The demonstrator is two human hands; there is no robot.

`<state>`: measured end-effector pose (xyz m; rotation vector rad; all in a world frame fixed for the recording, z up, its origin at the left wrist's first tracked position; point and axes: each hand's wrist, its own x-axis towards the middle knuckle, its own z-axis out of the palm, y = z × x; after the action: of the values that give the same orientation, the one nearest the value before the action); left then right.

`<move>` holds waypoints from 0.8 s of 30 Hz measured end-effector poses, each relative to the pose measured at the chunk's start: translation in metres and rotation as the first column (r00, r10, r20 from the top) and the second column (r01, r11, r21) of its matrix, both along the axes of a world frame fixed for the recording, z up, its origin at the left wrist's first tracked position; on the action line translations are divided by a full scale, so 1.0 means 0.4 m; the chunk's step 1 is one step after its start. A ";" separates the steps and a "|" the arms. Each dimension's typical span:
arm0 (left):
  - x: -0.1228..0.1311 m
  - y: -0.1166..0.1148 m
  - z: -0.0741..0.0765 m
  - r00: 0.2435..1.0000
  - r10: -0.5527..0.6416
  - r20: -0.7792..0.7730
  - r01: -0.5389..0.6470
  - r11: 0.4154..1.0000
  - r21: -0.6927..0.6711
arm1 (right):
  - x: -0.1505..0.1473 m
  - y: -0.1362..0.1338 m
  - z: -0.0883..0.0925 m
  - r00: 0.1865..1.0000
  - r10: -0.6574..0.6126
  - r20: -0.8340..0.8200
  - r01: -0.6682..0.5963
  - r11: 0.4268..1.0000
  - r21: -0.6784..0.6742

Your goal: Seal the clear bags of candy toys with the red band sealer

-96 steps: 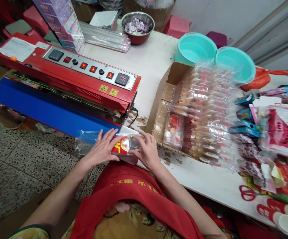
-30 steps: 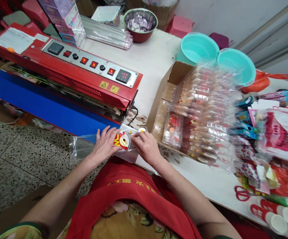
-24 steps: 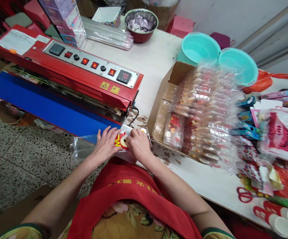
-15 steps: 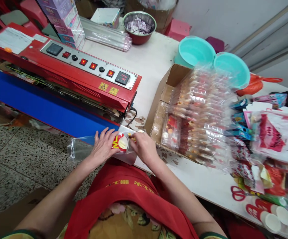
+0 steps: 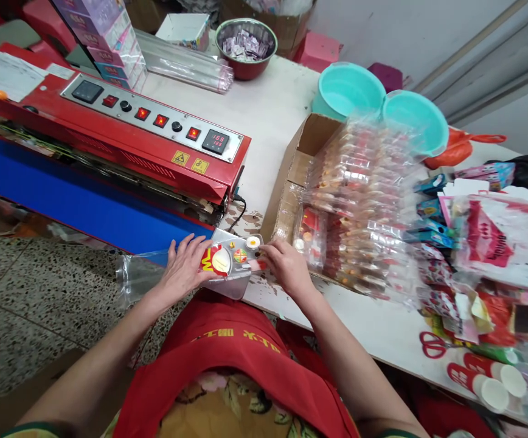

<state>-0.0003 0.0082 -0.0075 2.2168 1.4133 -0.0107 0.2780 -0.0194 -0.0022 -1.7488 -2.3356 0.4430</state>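
Note:
My left hand (image 5: 184, 263) lies over a clear plastic bag (image 5: 138, 274), fingers stretched along its far side and thumb along the near side. The bag's loose left end hangs past the hand. Beside the fingers is a red and yellow packet (image 5: 207, 260) with a round cream-coloured piece (image 5: 221, 261). Further right on the clear tray (image 5: 233, 286) are small toy food pieces, among them a fried egg (image 5: 253, 242) and a round multicoloured piece (image 5: 239, 255). My right hand (image 5: 288, 265) is pinched at the tray's right end; what its fingertips hold is hidden.
A red sealing machine (image 5: 154, 146) with a blue belt (image 5: 86, 194) stands at left. On the right, a cardboard box (image 5: 286, 176) holds stacked filled bags (image 5: 359, 201). Two turquoise basins (image 5: 350, 91) stand behind it. Red-handled scissors (image 5: 432, 345) and paper cups (image 5: 492, 392) lie at front right.
My right hand has moved right along the tray to its far end, uncovering the small food pieces. My left hand stays on the bag. The whole view has shifted slightly.

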 end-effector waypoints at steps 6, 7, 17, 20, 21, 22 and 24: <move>0.011 0.065 0.041 0.956 -0.289 0.041 0.291 0.955 -0.055 | -0.026 -0.092 -0.025 0.909 -0.288 -0.301 0.314 0.948 0.042; 0.016 0.080 0.047 0.935 -0.353 0.039 0.355 0.932 -0.077 | -0.038 -0.111 -0.033 0.888 -0.327 -0.323 0.356 0.934 0.033; 0.061 0.148 0.065 0.861 -0.493 0.122 0.505 0.858 -0.094 | -0.089 -0.134 -0.081 0.623 -0.569 -0.538 0.508 0.816 -0.276; 0.088 0.143 0.067 0.864 -0.487 0.129 0.488 0.873 0.022 | -0.101 -0.124 -0.077 0.488 -0.615 -0.619 0.462 0.784 -0.415; 0.101 0.141 0.067 0.864 -0.483 0.138 0.481 0.875 0.054 | -0.108 -0.122 -0.074 0.461 -0.617 -0.638 0.440 0.783 -0.440; 0.115 0.139 0.067 0.864 -0.479 0.155 0.473 0.878 0.078 | -0.116 -0.121 -0.069 0.442 -0.615 -0.653 0.418 0.785 -0.457; 0.147 0.136 0.067 0.857 -0.473 0.203 0.461 0.881 0.105 | -0.134 -0.116 -0.056 0.427 -0.597 -0.679 0.363 0.801 -0.476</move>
<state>0.0587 0.0626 0.0192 2.4635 0.7370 0.1067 0.2245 -0.0660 -0.0246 -1.6785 -1.0763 1.1769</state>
